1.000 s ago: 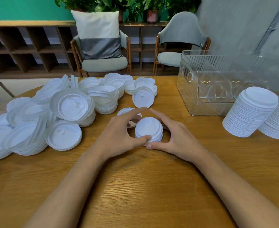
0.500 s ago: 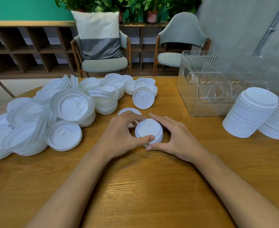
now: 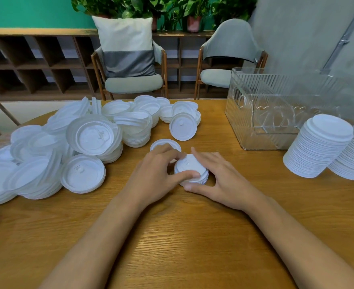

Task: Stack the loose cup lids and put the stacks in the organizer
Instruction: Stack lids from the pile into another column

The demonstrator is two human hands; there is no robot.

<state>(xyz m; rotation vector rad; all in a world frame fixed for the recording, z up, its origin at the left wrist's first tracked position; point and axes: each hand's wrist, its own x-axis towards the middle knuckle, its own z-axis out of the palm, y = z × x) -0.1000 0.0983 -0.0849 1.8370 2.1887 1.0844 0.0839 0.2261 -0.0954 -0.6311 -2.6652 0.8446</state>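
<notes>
A small stack of lids [image 3: 190, 166] is held upright on the tabletop [image 3: 172, 243], about midway between its left and right edges. The left hand [image 3: 153, 176] is curled round the stack's left side, with the thumb laid over the near rim and the fingertips bent against the far side. The right hand [image 3: 224, 180] is cupped round the right side, the thumb set against the bottom of the stack on the near side and the longer fingers stretched past it. The stack is thus grasped by both hands together.

A single lid [image 3: 165, 143] is seen flat on the wood just behind the left hand's fingers. Further back, a tilted lid [image 3: 182, 126] is propped against a low pile. A wide heap of loose lids [image 3: 53, 155] is spread from the far edge to the left edge, some nested, some tipped on their rims.

A clear ribbed organizer [image 3: 276, 113] is placed toward the far right corner. Nothing can be made out inside it. Two tall stacks of lids [image 3: 320, 144] are stood side by side at the right edge, just in front of the organizer and touching each other.

Two chairs [image 3: 134, 84] are set behind the far edge, one of them fitted with a cushion [image 3: 126, 44].
</notes>
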